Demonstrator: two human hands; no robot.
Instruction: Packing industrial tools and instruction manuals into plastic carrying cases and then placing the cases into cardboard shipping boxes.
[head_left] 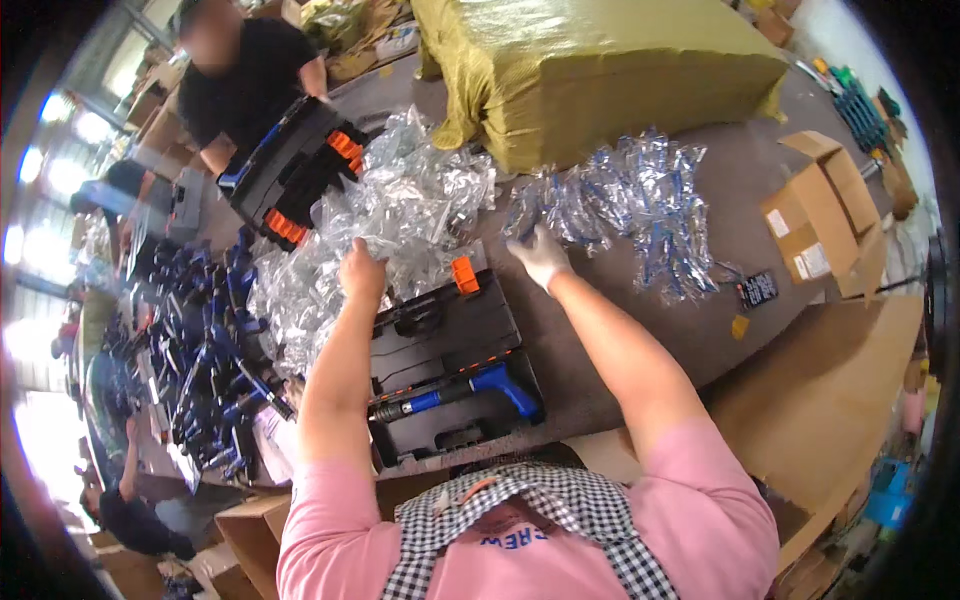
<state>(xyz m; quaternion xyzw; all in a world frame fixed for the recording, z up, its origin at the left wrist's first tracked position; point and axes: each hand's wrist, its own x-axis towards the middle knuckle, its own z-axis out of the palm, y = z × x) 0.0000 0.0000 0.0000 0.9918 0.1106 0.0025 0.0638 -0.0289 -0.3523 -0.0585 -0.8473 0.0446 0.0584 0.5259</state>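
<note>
An opened black case [450,345] with orange latches lies in front of me; a blue-and-black gun-shaped tool [455,393] rests in its near half. Beyond the case, my left hand [362,270] is bare and closed at the edge of a heap of clear plastic bags [400,195]. Its curled fingers hide whatever they grip. My right hand [543,260], in a whitish glove, reaches past the case's right side with its fingers apart. It is beside a pile of clear packets with blue parts [650,210], touching or just short of the nearest one.
Many blue-and-black tools [205,345] are heaped at left. A person [245,75] across the table handles another open black case [300,170]. A yellow-wrapped stack [610,80] stands at the back. On the right are an open cardboard box [825,215] and a small black card [758,289].
</note>
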